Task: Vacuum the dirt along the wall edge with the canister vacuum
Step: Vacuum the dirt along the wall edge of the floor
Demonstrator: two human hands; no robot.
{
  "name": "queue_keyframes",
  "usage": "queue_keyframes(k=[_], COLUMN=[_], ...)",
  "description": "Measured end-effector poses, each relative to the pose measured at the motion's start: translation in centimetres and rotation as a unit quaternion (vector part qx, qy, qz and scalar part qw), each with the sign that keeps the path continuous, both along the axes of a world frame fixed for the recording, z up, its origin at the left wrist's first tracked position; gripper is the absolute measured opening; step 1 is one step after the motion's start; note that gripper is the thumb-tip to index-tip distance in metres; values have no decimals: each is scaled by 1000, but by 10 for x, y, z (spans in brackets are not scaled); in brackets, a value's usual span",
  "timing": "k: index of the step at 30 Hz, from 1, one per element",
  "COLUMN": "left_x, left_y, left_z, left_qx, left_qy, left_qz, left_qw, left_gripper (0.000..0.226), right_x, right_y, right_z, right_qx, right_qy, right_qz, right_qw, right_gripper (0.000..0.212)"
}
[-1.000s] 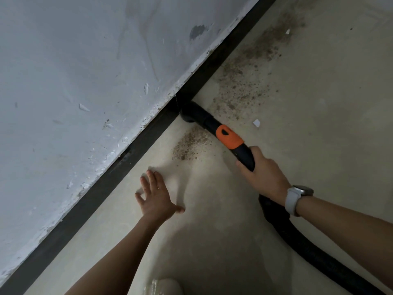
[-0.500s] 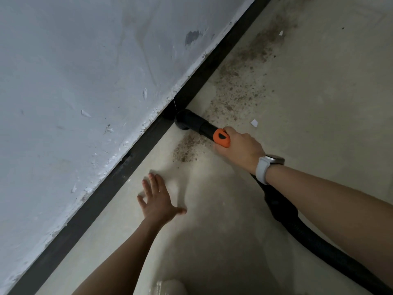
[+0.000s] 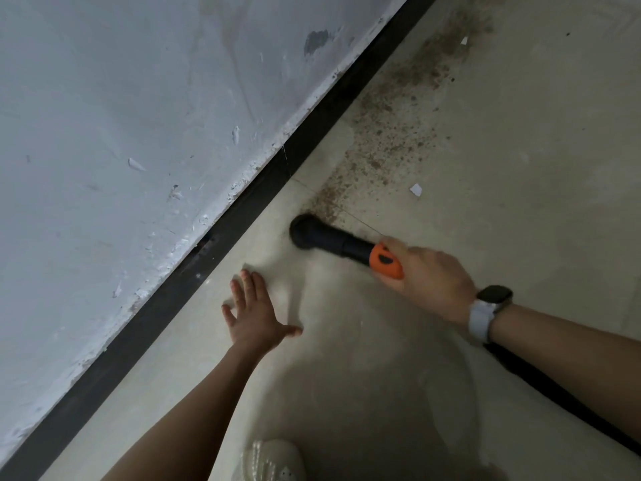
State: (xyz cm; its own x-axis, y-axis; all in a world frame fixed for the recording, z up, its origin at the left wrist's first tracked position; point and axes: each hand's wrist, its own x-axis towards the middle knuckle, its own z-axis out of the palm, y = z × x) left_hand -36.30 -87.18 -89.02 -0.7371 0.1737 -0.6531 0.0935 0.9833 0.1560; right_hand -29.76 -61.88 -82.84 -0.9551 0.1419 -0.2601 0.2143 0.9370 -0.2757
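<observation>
My right hand (image 3: pixel 430 282) grips the black vacuum nozzle (image 3: pixel 326 237) at its orange collar (image 3: pixel 386 262). The round mouth of the nozzle sits on the beige floor, a short way out from the black baseboard (image 3: pixel 242 210). Brown dirt (image 3: pixel 378 144) lies scattered along the wall edge beyond the nozzle, starting right at its mouth. My left hand (image 3: pixel 255 314) rests flat on the floor with fingers spread, nearer to me than the nozzle. The black hose (image 3: pixel 541 387) runs back under my right forearm.
A peeling grey-white wall (image 3: pixel 138 133) fills the left. A small white scrap (image 3: pixel 416 189) lies on the floor right of the dirt, another (image 3: pixel 464 40) farther along. A pale shoe (image 3: pixel 274 459) shows at the bottom edge.
The nozzle has pulled back from the baseboard toward me and now sits over the spot where a small dirt patch lay; that patch no longer shows. My left hand has stayed put.
</observation>
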Motion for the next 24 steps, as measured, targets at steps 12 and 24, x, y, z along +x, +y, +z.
queue_keyframes(k=[12, 24], left_x=[0, 0], left_y=[3, 5], left_z=[2, 4], left_qx=[-2, -3], left_qy=[-4, 0], left_qz=[7, 10], left_qw=[1000, 1000], left_gripper=[133, 135], right_x=[-9, -43], right_y=[-38, 7], right_z=[5, 3], right_qx=[-28, 21], right_qy=[24, 70], right_qz=[58, -79], right_qw=[998, 994], right_gripper=[46, 44])
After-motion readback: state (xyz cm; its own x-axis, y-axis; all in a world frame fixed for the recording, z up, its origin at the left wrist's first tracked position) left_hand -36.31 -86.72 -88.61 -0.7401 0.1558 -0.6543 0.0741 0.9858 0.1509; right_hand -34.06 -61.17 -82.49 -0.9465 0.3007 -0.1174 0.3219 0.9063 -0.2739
